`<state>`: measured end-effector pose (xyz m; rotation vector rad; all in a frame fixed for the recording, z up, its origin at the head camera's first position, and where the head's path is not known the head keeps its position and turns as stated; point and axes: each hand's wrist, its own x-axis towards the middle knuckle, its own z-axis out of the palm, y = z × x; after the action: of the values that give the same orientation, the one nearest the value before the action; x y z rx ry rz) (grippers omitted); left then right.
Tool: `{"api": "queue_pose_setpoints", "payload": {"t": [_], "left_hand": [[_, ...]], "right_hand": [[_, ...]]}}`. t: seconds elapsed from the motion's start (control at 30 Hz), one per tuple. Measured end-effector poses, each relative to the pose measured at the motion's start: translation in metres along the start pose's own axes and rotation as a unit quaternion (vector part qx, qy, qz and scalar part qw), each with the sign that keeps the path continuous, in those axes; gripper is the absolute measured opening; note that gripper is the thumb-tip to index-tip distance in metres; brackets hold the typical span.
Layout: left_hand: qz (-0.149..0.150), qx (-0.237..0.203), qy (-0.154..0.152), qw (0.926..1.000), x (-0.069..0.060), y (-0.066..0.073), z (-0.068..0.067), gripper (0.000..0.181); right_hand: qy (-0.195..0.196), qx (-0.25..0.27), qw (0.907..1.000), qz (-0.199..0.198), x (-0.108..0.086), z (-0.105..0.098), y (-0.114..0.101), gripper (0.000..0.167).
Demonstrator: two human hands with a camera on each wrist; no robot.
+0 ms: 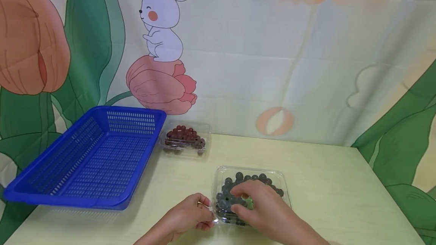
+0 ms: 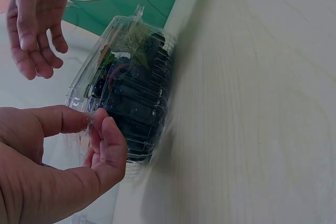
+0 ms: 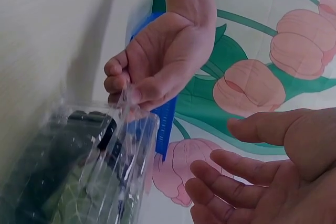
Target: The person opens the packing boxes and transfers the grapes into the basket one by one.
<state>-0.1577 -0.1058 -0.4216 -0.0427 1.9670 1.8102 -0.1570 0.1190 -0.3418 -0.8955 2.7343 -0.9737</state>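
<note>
1. Main item: clear, boxy plastic clamshell point(image 1: 252, 169) on the pale wood-grain table point(image 1: 334, 184), bottom centre-right of the head view. Dark, round, grape-like fruit point(image 1: 227, 196) inside, lid over it.
2. Left hand point(image 1: 190, 214): thumb and finger pinch the clear plastic edge point(image 3: 126, 100) at the box's near-left corner. Wrist views confirm contact.
3. Right hand point(image 1: 263, 205): fingers loosely spread, nothing held. Hangs over the box in the head view; both wrist views show it apart from the plastic.
4. Step, my read: working the lid edge. Can't tell if the catch is free.
5. Keep the left pinch on the rim only; pressing the thin wall likely buckles it and squashes fruit.
6. Use the right hand to steady the far rim, fingertips light, no palm on the lid.
7. Peel along the edge slowly; a sudden pop could tip the box.
8. Blue plastic mesh basket point(image 1: 78, 200) at left and clear box of red fruit point(image 1: 207, 135) at upper centre-left: well apart from the hands, no clash.
</note>
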Motion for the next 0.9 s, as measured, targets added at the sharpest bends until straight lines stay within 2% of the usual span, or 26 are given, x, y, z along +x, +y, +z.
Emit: {"api": "queue_pose_setpoints", "payload": {"t": [0.2, 0.3, 0.5, 0.7, 0.9], "left_hand": [[-0.010, -0.004, -0.001, 0.9999, 0.001, 0.002, -0.001, 0.026], [-0.011, -0.010, -0.003, 0.9999, 0.002, 0.001, -0.002, 0.026], [-0.011, -0.021, -0.001, 0.9997, 0.001, 0.001, -0.002, 0.026], [-0.003, -0.023, -0.002, 0.9997, -0.001, 0.000, -0.002, 0.027], [0.003, -0.025, -0.009, 0.9996, -0.002, -0.001, -0.002, 0.027]], "right_hand": [[0.006, -0.050, 0.9974, -0.051, 0.006, 0.009, -0.001, 0.026], [0.006, -0.084, 0.9945, -0.063, 0.008, 0.015, -0.001, 0.026], [0.041, -0.145, 0.9836, -0.100, 0.012, 0.030, -0.005, 0.025], [0.061, -0.221, 0.9695, -0.087, 0.015, 0.041, -0.013, 0.029], [0.050, -0.251, 0.9631, -0.084, 0.018, 0.048, -0.015, 0.030]]}}
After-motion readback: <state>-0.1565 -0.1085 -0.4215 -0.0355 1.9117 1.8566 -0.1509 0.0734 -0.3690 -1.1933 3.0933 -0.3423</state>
